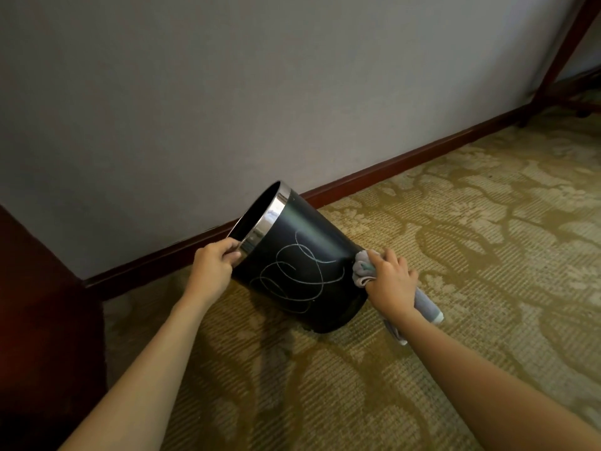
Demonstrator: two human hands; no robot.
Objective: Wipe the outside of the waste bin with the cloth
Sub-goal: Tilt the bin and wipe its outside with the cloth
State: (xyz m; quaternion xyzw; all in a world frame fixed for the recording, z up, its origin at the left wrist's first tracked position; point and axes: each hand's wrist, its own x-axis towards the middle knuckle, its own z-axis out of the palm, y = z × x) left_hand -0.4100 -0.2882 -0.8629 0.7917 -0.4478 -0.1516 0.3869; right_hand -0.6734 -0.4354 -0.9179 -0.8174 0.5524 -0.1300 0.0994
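Observation:
A black round waste bin (302,252) with a shiny metal rim is tilted to the left, its base resting on the carpet. Pale chalk-like scribbles cover its side facing me. My left hand (214,265) grips the metal rim at its lower edge. My right hand (392,283) is closed on a bunched grey cloth (366,268), which presses against the bin's side near the base. A tail of the cloth hangs out behind my right wrist.
Patterned olive carpet (455,242) covers the floor. A grey wall (227,92) with a dark red skirting board (390,164) runs behind the bin. Dark wooden furniture (39,320) stands at the left, and a wooden furniture leg (566,50) at the top right.

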